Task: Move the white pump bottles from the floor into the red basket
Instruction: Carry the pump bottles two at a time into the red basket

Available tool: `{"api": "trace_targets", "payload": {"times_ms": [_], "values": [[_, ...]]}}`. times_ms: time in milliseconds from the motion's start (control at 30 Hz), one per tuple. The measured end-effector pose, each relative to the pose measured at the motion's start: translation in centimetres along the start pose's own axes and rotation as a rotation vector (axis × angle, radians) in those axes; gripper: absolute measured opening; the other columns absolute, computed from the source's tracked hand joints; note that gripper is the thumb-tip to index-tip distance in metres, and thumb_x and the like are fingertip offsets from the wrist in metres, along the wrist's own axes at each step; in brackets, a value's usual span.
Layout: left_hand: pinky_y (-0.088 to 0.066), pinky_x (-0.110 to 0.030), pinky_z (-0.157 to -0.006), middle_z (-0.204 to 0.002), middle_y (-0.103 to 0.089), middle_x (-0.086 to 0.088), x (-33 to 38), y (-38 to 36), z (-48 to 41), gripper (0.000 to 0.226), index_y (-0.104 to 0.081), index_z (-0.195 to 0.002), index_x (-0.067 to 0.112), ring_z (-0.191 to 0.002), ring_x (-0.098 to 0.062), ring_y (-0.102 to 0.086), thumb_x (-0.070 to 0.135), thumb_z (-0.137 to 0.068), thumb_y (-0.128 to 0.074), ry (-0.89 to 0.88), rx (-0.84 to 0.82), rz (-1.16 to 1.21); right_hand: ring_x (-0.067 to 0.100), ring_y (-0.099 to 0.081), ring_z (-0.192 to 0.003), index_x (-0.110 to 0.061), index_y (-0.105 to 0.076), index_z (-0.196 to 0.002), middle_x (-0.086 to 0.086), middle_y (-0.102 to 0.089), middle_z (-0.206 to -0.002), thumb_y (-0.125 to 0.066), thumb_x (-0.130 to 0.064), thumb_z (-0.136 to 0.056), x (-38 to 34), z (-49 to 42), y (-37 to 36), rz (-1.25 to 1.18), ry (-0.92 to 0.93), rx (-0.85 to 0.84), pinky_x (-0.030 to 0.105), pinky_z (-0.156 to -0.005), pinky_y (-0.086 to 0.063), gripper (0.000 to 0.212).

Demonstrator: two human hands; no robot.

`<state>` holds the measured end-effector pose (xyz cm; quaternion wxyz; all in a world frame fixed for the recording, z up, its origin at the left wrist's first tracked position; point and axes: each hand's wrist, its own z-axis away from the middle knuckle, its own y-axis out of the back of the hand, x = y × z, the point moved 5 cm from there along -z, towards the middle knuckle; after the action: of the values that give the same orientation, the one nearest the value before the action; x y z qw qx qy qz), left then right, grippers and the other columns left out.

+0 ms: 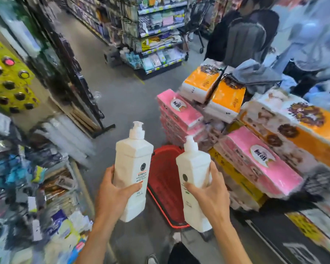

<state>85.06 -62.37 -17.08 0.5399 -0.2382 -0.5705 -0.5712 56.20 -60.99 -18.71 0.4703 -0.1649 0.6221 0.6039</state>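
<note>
Left hand (117,189) wraps round the lower body of one white pump bottle (133,168), thumb across its label, holding it upright in the air; right hand (208,191) does the same with a second pump bottle (192,180), fingers curled round its middle, this one leaning a touch to the left. Both bottles are up off the floor now, side by side but apart, and between and below them sits the red basket (164,180) on the grey floor (118,96) — open top, nothing visible inside from here. So this looks like the carry stage, with the drop into the basket to come. The risk? That basket is squeezed just beside the stack of pink tissue packs (181,113) on its right, and the right-hand bottle hangs partly over the basket's edge, so lowering it straight down could catch the rim or knock the packs. Two tall bottles going in together could also clash at the pump heads — and a smooth plastic body held one-handed low down may tip or slip if released early
</note>
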Motion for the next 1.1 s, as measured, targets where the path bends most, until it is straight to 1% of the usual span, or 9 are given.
{"api": "trace_targets", "payload": {"times_ms": [67, 133, 267, 333, 500, 667, 833, 933, 1100], "values": [[-0.044, -0.018, -0.066, -0.098, -0.066, 0.017, 0.5, -2.2, -2.1, 0.071, -0.056, -0.11, 0.025, -0.083, 0.01, -0.063, 0.02, -0.048, -0.091, 0.003, -0.064, -0.016, 0.02, -0.055, -0.117, -0.047, -0.026, -0.153, -0.012, -0.05, -0.132, -0.085, -0.047, -0.071, 1.3, -1.5, 0.1, -0.022, -0.063, 0.046, 0.048, -0.094, -0.047, 0.101], [-0.043, -0.019, -0.066, -0.096, -0.066, 0.018, 0.7, -4.4, -4.0, 0.066, -0.056, -0.108, 0.025, -0.081, 0.013, -0.061, 0.015, -0.054, -0.094, 0.004, -0.122, -0.055, 0.023, -0.053, -0.125, -0.043, -0.025, -0.156, -0.009, -0.048, -0.142, -0.085, -0.045, -0.074, 2.5, -3.2, 0.1, -0.038, -0.124, 0.054, 0.05, -0.1, -0.043, 0.102], [-0.044, -0.023, -0.068, -0.099, -0.065, 0.019, 1.8, -8.2, -7.2, 0.068, -0.055, -0.111, 0.028, -0.09, 0.004, -0.061, 0.023, -0.054, -0.093, 0.0, -0.184, -0.144, 0.013, -0.047, -0.113, -0.045, -0.027, -0.154, -0.019, -0.043, -0.124, -0.085, -0.042, -0.075, 4.0, -6.3, 0.2, -0.079, -0.184, 0.083, 0.046, -0.096, -0.041, 0.098], [-0.044, -0.022, -0.069, -0.101, -0.064, 0.02, 1.7, -9.9, -8.9, 0.067, -0.055, -0.111, 0.029, -0.091, 0.003, -0.061, 0.019, -0.057, -0.094, -0.002, -0.235, -0.174, 0.013, -0.048, -0.112, -0.047, -0.031, -0.15, -0.017, -0.048, -0.125, -0.085, -0.042, -0.073, 4.6, -8.0, -0.1, -0.096, -0.199, 0.069, 0.046, -0.094, -0.043, 0.094], [-0.048, -0.03, -0.074, -0.106, -0.067, 0.015, 1.7, -13.4, -12.7, 0.078, -0.058, -0.116, 0.025, -0.097, -0.006, -0.064, 0.034, -0.043, -0.084, 0.011, -0.326, -0.233, 0.013, -0.051, -0.107, -0.053, -0.032, -0.143, -0.016, -0.052, -0.121, -0.085, -0.04, -0.073, 5.3, -10.2, 0.3, -0.11, -0.268, 0.106, 0.041, -0.087, -0.04, 0.088], [-0.053, -0.04, -0.08, -0.111, -0.067, 0.015, 0.2, -16.6, -16.5, 0.075, -0.052, -0.116, 0.04, -0.1, -0.014, -0.066, 0.034, -0.051, -0.09, -0.038, -0.461, -0.336, 0.009, -0.054, -0.11, -0.063, -0.036, -0.131, -0.023, -0.055, -0.124, -0.085, -0.04, -0.07, 7.8, -11.7, -1.8, -0.161, -0.407, 0.18, 0.041, -0.087, -0.045, 0.082], [-0.054, -0.047, -0.09, -0.113, -0.064, 0.019, -2.6, -20.2, -20.7, 0.08, -0.044, -0.114, 0.052, -0.106, -0.017, -0.064, 0.043, -0.048, -0.088, -0.077, -0.606, -0.431, -0.01, -0.054, -0.102, -0.053, -0.037, -0.129, -0.035, -0.055, -0.114, -0.089, -0.036, -0.071, 10.6, -11.8, -5.1, -0.262, -0.588, 0.305, 0.03, -0.085, -0.043, 0.08], [-0.053, -0.047, -0.091, -0.113, -0.064, 0.015, -5.3, -23.2, -23.2, 0.079, -0.046, -0.118, 0.043, -0.107, -0.019, -0.063, 0.029, -0.056, -0.094, -0.079, -0.672, -0.493, -0.006, -0.056, -0.106, -0.046, -0.038, -0.134, -0.03, -0.056, -0.115, -0.091, -0.037, -0.067, 13.3, -12.1, -8.3, -0.282, -0.675, 0.331, 0.036, -0.089, -0.052, 0.085], [-0.047, -0.041, -0.088, -0.114, -0.067, 0.013, -12.4, -29.1, -26.7, 0.084, -0.047, -0.126, 0.041, -0.107, -0.023, -0.063, 0.046, -0.053, -0.087, -0.097, -0.721, -0.699, 0.003, -0.058, -0.109, -0.053, -0.038, -0.127, -0.028, -0.057, -0.117, -0.092, -0.042, -0.063, 19.8, -13.9, -13.9, -0.267, -0.783, 0.302, 0.048, -0.097, -0.053, 0.085]]}}
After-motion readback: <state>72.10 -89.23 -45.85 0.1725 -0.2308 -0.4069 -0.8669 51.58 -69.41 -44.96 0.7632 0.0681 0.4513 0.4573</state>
